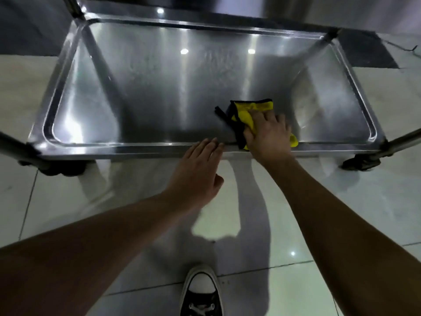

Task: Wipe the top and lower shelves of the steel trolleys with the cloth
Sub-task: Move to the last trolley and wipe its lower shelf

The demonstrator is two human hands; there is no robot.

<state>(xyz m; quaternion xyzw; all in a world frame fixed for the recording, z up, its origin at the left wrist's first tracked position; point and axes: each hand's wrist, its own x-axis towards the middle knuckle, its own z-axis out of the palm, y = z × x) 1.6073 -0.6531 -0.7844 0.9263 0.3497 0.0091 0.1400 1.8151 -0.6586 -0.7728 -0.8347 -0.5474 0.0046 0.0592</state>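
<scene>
The lower shelf [159,87] of a steel trolley fills the upper half of the head view, a shallow tray with a raised rim. A yellow cloth with black edging [245,111] lies on it near the front rim, right of centre. My right hand [266,133] presses flat on the cloth, fingers spread over it. My left hand [200,169] hovers in front of the front rim, fingers apart and holding nothing, its fingertips at the rim. The underside of the upper shelf [319,10] shows along the top edge.
Trolley legs [401,142] slant out at the left and right front corners, with dark castors [362,161] on the pale tiled floor. A black and white sneaker [201,293] stands at the bottom centre. A dark mat [364,51] lies behind the trolley.
</scene>
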